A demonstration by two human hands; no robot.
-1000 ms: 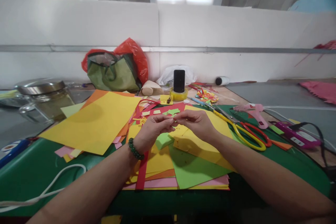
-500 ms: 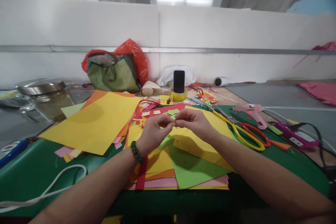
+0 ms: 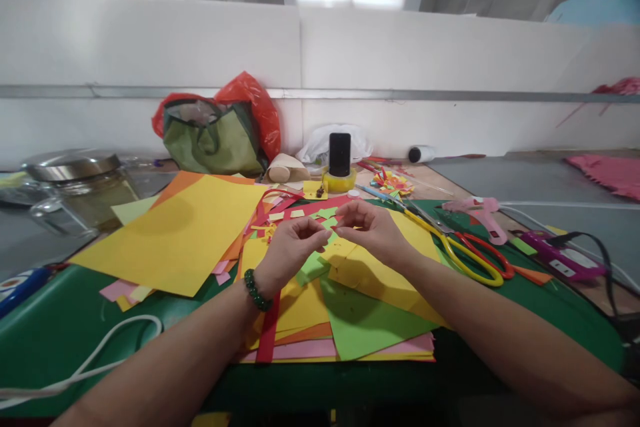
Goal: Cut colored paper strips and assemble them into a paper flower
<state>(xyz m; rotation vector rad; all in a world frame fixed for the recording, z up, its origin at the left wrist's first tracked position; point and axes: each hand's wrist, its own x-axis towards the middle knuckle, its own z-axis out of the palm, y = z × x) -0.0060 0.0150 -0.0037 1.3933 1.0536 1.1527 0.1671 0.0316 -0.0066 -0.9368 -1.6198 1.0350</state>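
Observation:
My left hand [image 3: 290, 250], with a dark green bead bracelet [image 3: 257, 290] at the wrist, has thumb and forefinger brought together over the paper. What sits in that pinch, if anything, is too small to name. My right hand [image 3: 373, 233] faces it, fingertips close to the left ones; its thumb and forefinger are parted, and I make out nothing held between them. Beneath both hands lie yellow sheets [image 3: 395, 267], a light green sheet [image 3: 370, 320] and small green paper pieces [image 3: 314, 265]. A red paper strip [image 3: 269, 333] runs below my left wrist.
Scissors with yellow and red handles [image 3: 473, 260], a pink glue gun [image 3: 483, 213] and a purple device [image 3: 563, 257] lie right. A large yellow sheet [image 3: 175, 233] and a glass jar [image 3: 83, 193] are left. Behind stand a phone [image 3: 340, 153] on a yellow tape roll [image 3: 339, 183] and a green bag [image 3: 215, 140].
The fingertips, earlier meeting, have drawn slightly apart. My right thumb and forefinger have parted. The view has shifted a little.

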